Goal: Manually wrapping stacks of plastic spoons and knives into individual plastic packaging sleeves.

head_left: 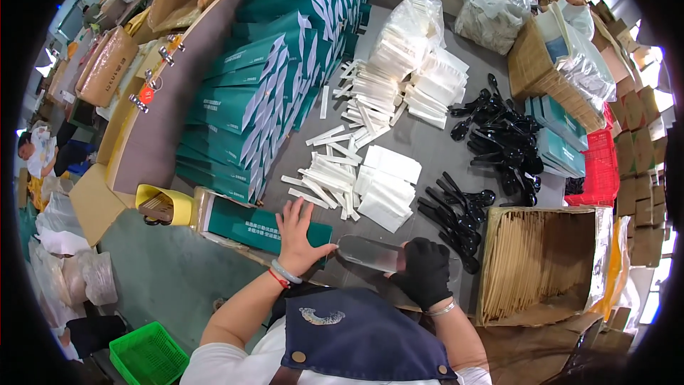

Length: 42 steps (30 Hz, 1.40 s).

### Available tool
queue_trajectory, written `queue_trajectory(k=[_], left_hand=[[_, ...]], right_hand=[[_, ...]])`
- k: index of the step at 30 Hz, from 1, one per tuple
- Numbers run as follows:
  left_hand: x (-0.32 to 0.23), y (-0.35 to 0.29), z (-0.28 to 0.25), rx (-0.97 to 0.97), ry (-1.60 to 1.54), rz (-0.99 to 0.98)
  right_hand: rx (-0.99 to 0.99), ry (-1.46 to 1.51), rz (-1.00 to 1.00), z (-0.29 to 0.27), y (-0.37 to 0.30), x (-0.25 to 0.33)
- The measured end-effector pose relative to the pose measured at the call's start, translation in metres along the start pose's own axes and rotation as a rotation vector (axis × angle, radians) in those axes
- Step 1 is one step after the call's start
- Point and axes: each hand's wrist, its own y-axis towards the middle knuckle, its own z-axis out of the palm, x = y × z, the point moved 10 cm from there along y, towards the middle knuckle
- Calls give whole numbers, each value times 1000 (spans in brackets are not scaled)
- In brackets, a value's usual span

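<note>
Just this side of the white packets (pixel 387 199), the gloved right hand (pixel 425 271) grips one end of a clear plastic piece (pixel 369 252). The left hand (pixel 298 239), fingers spread wide, lies over a green sleeve (pixel 246 227) to their near left. I see black spoons (pixel 504 144) right of those packets, green bags (pixel 231 103) left, and a stuffed clear bag (pixel 491 14) beyond.

Clear, round-ended plastic piece (pixel 367 250) in right hand (pixel 425 269); teal packet (pixel 239 224) flat, partly hidden by left hand (pixel 298 240)
</note>
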Motion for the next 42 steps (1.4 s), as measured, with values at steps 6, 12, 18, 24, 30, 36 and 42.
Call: queue_trajectory(k=[6, 12, 18, 24, 30, 36, 42], left_hand=[[-8, 6, -4, 20, -4, -19], [-12, 53, -39, -93, 80, 274], [-24, 71, -28, 73, 210, 551], [-104, 65, -7, 80, -51, 748], [-127, 83, 40, 163, 82, 673], [-133, 82, 43, 215, -5, 675], [-139, 51, 33, 500, -301, 455]], right_hand=[[-52, 209, -123, 50, 21, 49], [-312, 320, 54, 0, 10, -13], [-776, 93, 767, -59, -176, -261], [-458, -61, 1025, -45, -238, -330], [-444, -197, 1023, -49, -230, -324], [-1055, 38, 1050, -82, -253, -290], [-578, 244, 375, -59, -46, -162]])
